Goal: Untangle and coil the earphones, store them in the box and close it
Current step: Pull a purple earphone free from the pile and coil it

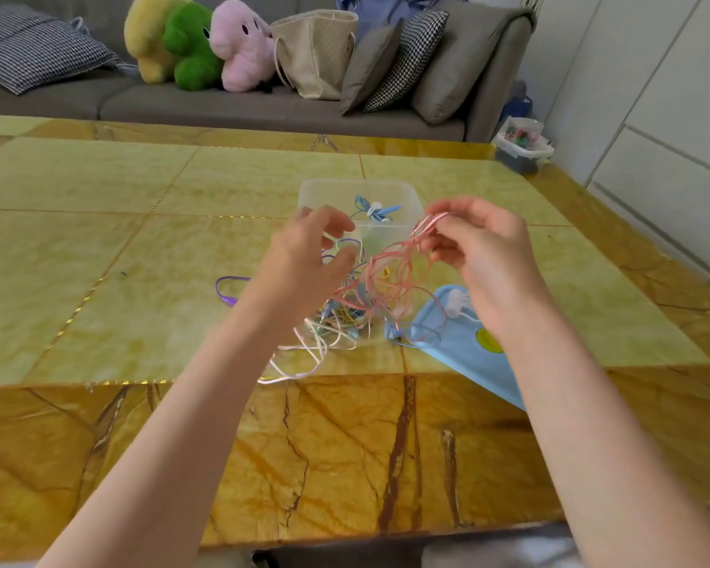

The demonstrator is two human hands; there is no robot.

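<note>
One coiled blue set [376,210] lies in the box [410,198]. Right hand [484,256] pinches pink cord [390,272]; left hand [308,256] hovers, fingers spread. Tangle [337,321] remains mid-table; lid [460,346] off.

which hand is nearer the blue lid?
Right. The right hand is raised directly over the blue lid; the left hand is across the cable tangle from it.

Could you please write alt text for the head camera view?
The right hand lifts pink earphone loops from a tangle of cords while the left hand reaches in; behind sits a clear box, its blue lid alongside.
</note>
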